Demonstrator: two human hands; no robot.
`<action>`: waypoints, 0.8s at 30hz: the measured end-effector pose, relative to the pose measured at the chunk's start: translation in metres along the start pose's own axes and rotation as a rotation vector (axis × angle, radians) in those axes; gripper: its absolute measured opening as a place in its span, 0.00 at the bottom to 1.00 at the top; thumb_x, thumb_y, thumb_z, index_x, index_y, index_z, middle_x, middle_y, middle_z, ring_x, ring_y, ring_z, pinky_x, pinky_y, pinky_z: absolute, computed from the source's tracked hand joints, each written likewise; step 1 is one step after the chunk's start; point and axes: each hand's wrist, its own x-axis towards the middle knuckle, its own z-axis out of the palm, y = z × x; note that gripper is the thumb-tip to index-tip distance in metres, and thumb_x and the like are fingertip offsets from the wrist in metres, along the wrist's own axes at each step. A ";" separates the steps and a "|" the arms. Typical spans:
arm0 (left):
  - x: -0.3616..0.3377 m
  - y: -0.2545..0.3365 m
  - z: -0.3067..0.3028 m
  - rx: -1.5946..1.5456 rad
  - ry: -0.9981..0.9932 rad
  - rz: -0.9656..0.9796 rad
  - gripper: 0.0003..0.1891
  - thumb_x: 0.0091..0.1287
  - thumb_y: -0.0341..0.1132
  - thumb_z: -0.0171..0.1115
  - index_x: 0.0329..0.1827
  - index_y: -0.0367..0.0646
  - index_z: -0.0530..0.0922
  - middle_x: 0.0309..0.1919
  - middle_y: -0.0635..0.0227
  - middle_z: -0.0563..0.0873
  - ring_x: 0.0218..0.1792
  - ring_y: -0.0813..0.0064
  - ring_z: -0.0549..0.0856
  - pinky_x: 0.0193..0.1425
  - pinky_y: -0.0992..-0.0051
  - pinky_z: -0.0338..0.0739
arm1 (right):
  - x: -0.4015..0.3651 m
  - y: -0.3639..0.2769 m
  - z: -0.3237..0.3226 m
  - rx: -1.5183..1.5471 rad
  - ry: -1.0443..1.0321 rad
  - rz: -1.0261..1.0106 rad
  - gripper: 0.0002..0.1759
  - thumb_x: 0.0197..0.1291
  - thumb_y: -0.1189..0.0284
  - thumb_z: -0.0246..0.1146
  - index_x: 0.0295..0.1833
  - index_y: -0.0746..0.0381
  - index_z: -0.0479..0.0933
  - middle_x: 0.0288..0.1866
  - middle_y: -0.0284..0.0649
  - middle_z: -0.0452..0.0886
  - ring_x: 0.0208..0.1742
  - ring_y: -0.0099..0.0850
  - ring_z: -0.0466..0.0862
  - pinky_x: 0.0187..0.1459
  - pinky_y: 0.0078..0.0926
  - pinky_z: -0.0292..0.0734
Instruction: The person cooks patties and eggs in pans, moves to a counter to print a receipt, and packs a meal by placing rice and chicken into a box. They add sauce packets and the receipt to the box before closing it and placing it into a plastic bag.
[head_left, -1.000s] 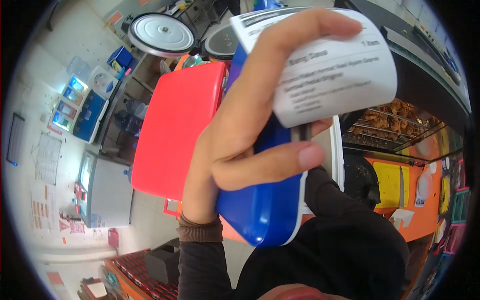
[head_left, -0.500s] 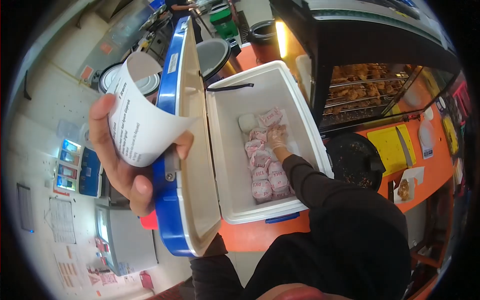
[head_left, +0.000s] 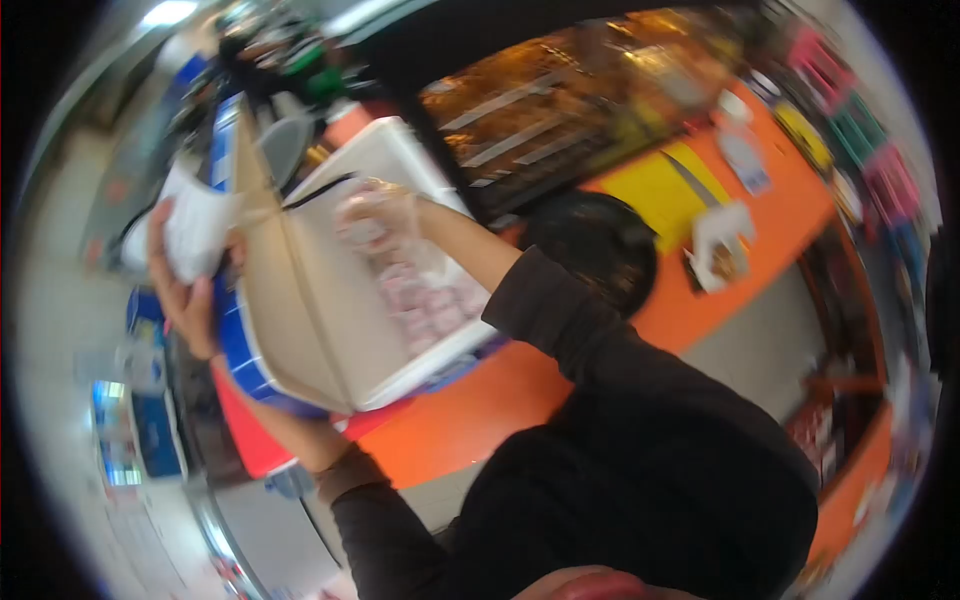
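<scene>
My left hand [head_left: 183, 300] is closed around a curled printed receipt [head_left: 195, 220] and rests against the raised blue-and-white lid [head_left: 285, 310] of a cooler box [head_left: 425, 155]. My right hand [head_left: 392, 210], in a clear plastic glove, is above the box's inside near its far end. It grips a paper-wrapped rice packet [head_left: 358, 228], blurred by motion. Below it, several more wrapped rice packets [head_left: 430, 308] with pink print lie in the box.
A black round pan [head_left: 590, 250] sits right of the box, beside a yellow cutting board [head_left: 650, 200] with a knife [head_left: 690, 178]. A paper food box [head_left: 720, 245] stands on the orange counter [head_left: 780, 220]. Behind is a lit display cabinet [head_left: 540, 90] of fried food.
My right hand has risen from the packets with one in its grip. The camera view has turned to the right. My left hand still holds the receipt at the lid.
</scene>
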 end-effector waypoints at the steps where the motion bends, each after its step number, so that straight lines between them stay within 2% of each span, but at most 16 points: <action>1: 0.000 -0.001 0.017 0.032 0.028 0.008 0.45 0.56 0.48 0.62 0.72 0.32 0.55 0.44 0.52 0.78 0.33 0.71 0.77 0.41 0.76 0.69 | -0.065 -0.060 0.065 -0.461 0.344 -0.040 0.22 0.59 0.55 0.65 0.51 0.57 0.73 0.41 0.35 0.78 0.40 0.30 0.80 0.38 0.36 0.77; 3: -0.003 -0.012 0.050 -0.023 -0.237 -0.091 0.43 0.57 0.48 0.61 0.72 0.33 0.56 0.52 0.51 0.76 0.41 0.68 0.80 0.46 0.74 0.72 | -0.165 -0.095 0.078 -0.761 0.367 -0.199 0.29 0.53 0.62 0.73 0.59 0.52 0.69 0.49 0.37 0.78 0.52 0.26 0.77 0.52 0.25 0.74; 5: -0.013 -0.022 0.098 0.095 -0.455 -0.141 0.37 0.65 0.46 0.60 0.73 0.40 0.58 0.67 0.56 0.68 0.63 0.63 0.73 0.60 0.70 0.72 | -0.264 -0.100 0.070 -0.589 0.409 -0.257 0.33 0.53 0.65 0.72 0.63 0.56 0.67 0.55 0.38 0.76 0.58 0.27 0.76 0.57 0.27 0.73; 6: -0.022 -0.030 0.122 0.091 -0.585 -0.233 0.33 0.68 0.41 0.58 0.73 0.41 0.58 0.65 0.57 0.71 0.64 0.62 0.71 0.64 0.67 0.69 | -0.323 -0.115 0.094 -0.399 0.513 -0.153 0.34 0.52 0.66 0.73 0.63 0.58 0.67 0.55 0.37 0.76 0.57 0.28 0.77 0.58 0.28 0.74; 7: -0.027 -0.039 0.144 0.376 -0.733 -0.108 0.32 0.69 0.38 0.57 0.73 0.41 0.58 0.67 0.55 0.69 0.68 0.59 0.68 0.69 0.64 0.64 | -0.375 -0.106 0.057 -0.406 0.600 -0.140 0.34 0.51 0.65 0.73 0.63 0.58 0.68 0.54 0.36 0.77 0.55 0.28 0.78 0.57 0.28 0.75; 9: -0.047 -0.055 0.180 0.370 -0.877 -0.067 0.32 0.68 0.36 0.57 0.73 0.43 0.58 0.67 0.51 0.70 0.68 0.53 0.69 0.70 0.63 0.62 | -0.487 -0.113 0.010 -0.825 0.884 -0.069 0.30 0.51 0.63 0.73 0.58 0.59 0.71 0.50 0.38 0.79 0.53 0.28 0.79 0.55 0.28 0.77; 11: -0.065 -0.062 0.199 0.468 -0.919 -0.132 0.31 0.68 0.34 0.56 0.73 0.44 0.57 0.65 0.51 0.73 0.65 0.51 0.73 0.67 0.62 0.64 | -0.550 -0.126 -0.018 -1.213 1.315 0.323 0.29 0.49 0.60 0.72 0.55 0.61 0.73 0.50 0.43 0.80 0.52 0.36 0.80 0.48 0.37 0.79; 13: -0.063 -0.052 0.210 0.480 -0.803 0.034 0.28 0.69 0.32 0.55 0.72 0.41 0.60 0.63 0.50 0.75 0.61 0.52 0.77 0.64 0.62 0.68 | -0.578 -0.139 -0.051 -1.393 1.482 0.477 0.29 0.48 0.61 0.71 0.54 0.63 0.73 0.51 0.45 0.79 0.52 0.39 0.80 0.46 0.44 0.80; 15: -0.066 -0.019 0.220 0.411 -0.560 -0.212 0.23 0.70 0.30 0.52 0.69 0.40 0.65 0.61 0.51 0.76 0.58 0.56 0.79 0.59 0.65 0.72 | -0.588 -0.140 -0.085 -1.733 1.149 0.896 0.29 0.46 0.64 0.69 0.54 0.63 0.74 0.56 0.49 0.77 0.54 0.42 0.80 0.46 0.47 0.80; 16: -0.075 -0.004 0.234 0.498 -0.438 0.047 0.17 0.70 0.30 0.52 0.61 0.39 0.75 0.51 0.57 0.83 0.45 0.67 0.83 0.49 0.74 0.76 | -0.584 -0.144 -0.088 -1.729 1.140 0.893 0.29 0.46 0.64 0.69 0.54 0.63 0.74 0.56 0.49 0.77 0.54 0.42 0.80 0.46 0.47 0.80; 18: -0.117 0.028 0.266 0.192 -0.339 -0.320 0.13 0.70 0.30 0.52 0.52 0.38 0.81 0.38 0.68 0.86 0.34 0.79 0.79 0.38 0.79 0.73 | -0.575 -0.150 -0.094 -1.529 0.895 1.391 0.26 0.47 0.68 0.65 0.55 0.61 0.74 0.58 0.48 0.76 0.58 0.40 0.79 0.51 0.42 0.78; 19: -0.141 0.043 0.286 0.227 -0.342 -0.477 0.13 0.69 0.29 0.50 0.45 0.38 0.85 0.37 0.68 0.87 0.38 0.78 0.81 0.44 0.77 0.75 | -0.579 -0.146 -0.108 -1.582 0.792 1.454 0.25 0.48 0.69 0.65 0.55 0.61 0.74 0.58 0.48 0.76 0.58 0.39 0.79 0.51 0.41 0.78; 20: -0.170 0.046 0.321 0.201 -0.304 -0.455 0.13 0.67 0.30 0.52 0.42 0.38 0.86 0.34 0.70 0.86 0.32 0.82 0.77 0.35 0.81 0.70 | -0.584 -0.137 -0.118 -1.689 0.711 1.443 0.25 0.48 0.69 0.64 0.55 0.61 0.74 0.58 0.48 0.76 0.58 0.39 0.78 0.51 0.40 0.78; 21: -0.194 0.051 0.353 0.171 -0.372 -0.538 0.11 0.65 0.28 0.55 0.40 0.44 0.87 0.22 0.80 0.74 0.24 0.85 0.68 0.28 0.79 0.60 | -0.589 -0.128 -0.129 -1.814 0.634 1.406 0.24 0.49 0.69 0.64 0.55 0.60 0.74 0.58 0.47 0.76 0.58 0.38 0.78 0.51 0.39 0.78; 22: -0.215 0.054 0.389 0.120 -0.396 -0.697 0.11 0.64 0.27 0.56 0.41 0.46 0.87 0.20 0.80 0.70 0.23 0.85 0.65 0.27 0.79 0.58 | -0.593 -0.118 -0.138 -1.943 0.559 1.348 0.24 0.49 0.69 0.64 0.54 0.60 0.74 0.58 0.47 0.76 0.58 0.38 0.78 0.51 0.38 0.78; 24: -0.227 0.057 0.457 0.244 -0.443 -0.492 0.10 0.62 0.25 0.54 0.40 0.41 0.85 0.17 0.66 0.75 0.21 0.72 0.76 0.26 0.69 0.66 | -0.601 -0.097 -0.157 -2.180 0.454 1.183 0.23 0.50 0.69 0.63 0.54 0.60 0.74 0.58 0.46 0.77 0.58 0.37 0.78 0.51 0.35 0.78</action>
